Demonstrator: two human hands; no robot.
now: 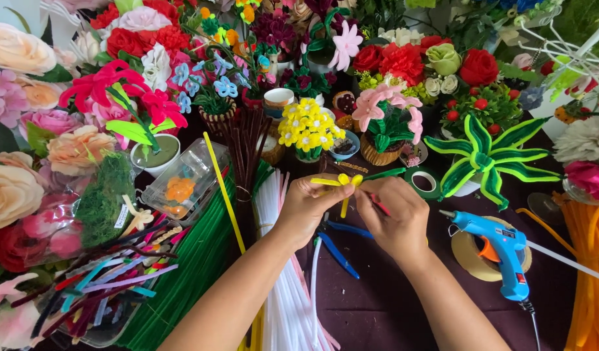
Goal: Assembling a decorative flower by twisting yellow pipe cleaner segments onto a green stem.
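Both hands meet in the middle of the view, above a dark purple table (377,312). The left hand (306,208) is closed, and its fingertips pinch a small yellow pipe-cleaner flower (341,182) with short loops at the top and one yellow stem hanging down. The right hand (393,218) is also closed; its thumb and fingers press on the same flower from the right side, and a thin red piece sticks out between the fingers. I cannot tell what this red piece is. A green pipe-cleaner stem (384,173) goes from the flower to the right, behind the right hand.

Under the hands lie blue-handled pliers (338,250) on the table. Just left of them is a bundle of white pipe cleaners (286,299), and beside it a bundle of green pipe cleaners (189,273). A long yellow pipe cleaner (222,192) lies across the green bundle. To the right, a blue glue gun (501,250) stands on a roll of tape (465,257), well apart from the right hand. Orange pipe cleaners (588,273) lie at the right edge. Behind the hands stands a small pot of yellow flowers (308,128), and near it a green striped pipe-cleaner plant (484,159). A clear plastic box (185,182) lies to the left.
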